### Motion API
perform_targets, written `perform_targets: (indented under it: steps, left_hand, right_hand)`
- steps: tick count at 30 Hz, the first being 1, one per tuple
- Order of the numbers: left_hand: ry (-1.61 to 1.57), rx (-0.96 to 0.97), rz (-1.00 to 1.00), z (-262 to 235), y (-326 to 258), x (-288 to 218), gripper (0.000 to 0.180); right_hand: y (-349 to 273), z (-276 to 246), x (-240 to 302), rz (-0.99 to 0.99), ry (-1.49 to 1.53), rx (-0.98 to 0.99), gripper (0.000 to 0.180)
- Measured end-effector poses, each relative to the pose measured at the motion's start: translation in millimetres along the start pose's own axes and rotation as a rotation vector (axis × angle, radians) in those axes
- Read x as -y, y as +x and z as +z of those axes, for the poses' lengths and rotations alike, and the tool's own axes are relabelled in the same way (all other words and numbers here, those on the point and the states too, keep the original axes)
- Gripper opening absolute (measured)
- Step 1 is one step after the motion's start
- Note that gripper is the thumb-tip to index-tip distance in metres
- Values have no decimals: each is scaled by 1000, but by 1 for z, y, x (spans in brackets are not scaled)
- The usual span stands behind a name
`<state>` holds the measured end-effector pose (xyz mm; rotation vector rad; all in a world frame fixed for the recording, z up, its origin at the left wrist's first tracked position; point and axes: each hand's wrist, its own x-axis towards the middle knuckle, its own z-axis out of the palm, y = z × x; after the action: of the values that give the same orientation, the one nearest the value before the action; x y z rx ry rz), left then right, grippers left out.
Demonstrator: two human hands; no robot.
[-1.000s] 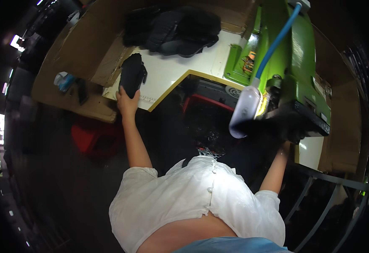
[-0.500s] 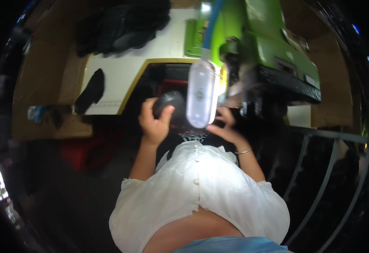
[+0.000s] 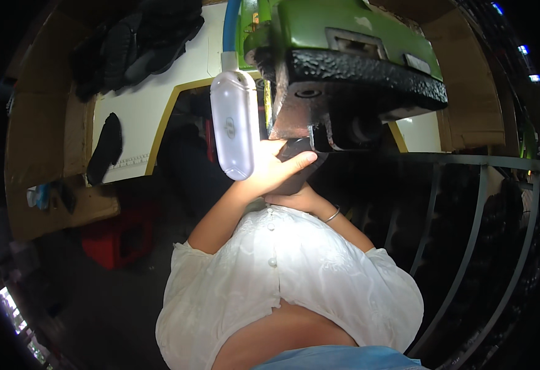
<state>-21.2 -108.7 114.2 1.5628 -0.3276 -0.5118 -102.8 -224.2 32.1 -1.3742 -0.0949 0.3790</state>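
A black piece (image 3: pixel 296 174), which looks like a shoe upper, is held under the head of a green sewing machine (image 3: pixel 356 37). My left hand (image 3: pixel 271 171) grips it from the left, with the thumb stretched over its top. From below, my right hand (image 3: pixel 299 200) supports its near end, fingers partly tucked underneath. Part of the left hand's fingers is hidden behind a pale oval lamp (image 3: pixel 234 126). The machine head covers the far end of the piece, so any contact with the needle cannot be seen.
A heap of black pieces (image 3: pixel 143 46) lies on the white tabletop (image 3: pixel 187 71) at far left, with a flat sole-shaped piece (image 3: pixel 105 148) nearer. Cardboard (image 3: pixel 79 123) walls both sides. A red stool (image 3: pixel 117 240) stands at lower left, a metal rack (image 3: pixel 473 234) at right.
The two hands were apart, the left holding the black piece up. They have come together on it, the left moving right, below the machine. The whole view has shifted.
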Motion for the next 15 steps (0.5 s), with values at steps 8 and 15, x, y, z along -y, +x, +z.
perform_targets:
  steps: [8, 15]
  left_hand:
    - [-195, -20, -30, -12, -16, 5, 32]
    - [-127, -167, 107, -12, -17, 24, 30]
  right_hand:
    - [-24, -44, 42, 299, -335, 15, 44]
    - [-32, -124, 102, -114, 63, -221, 39]
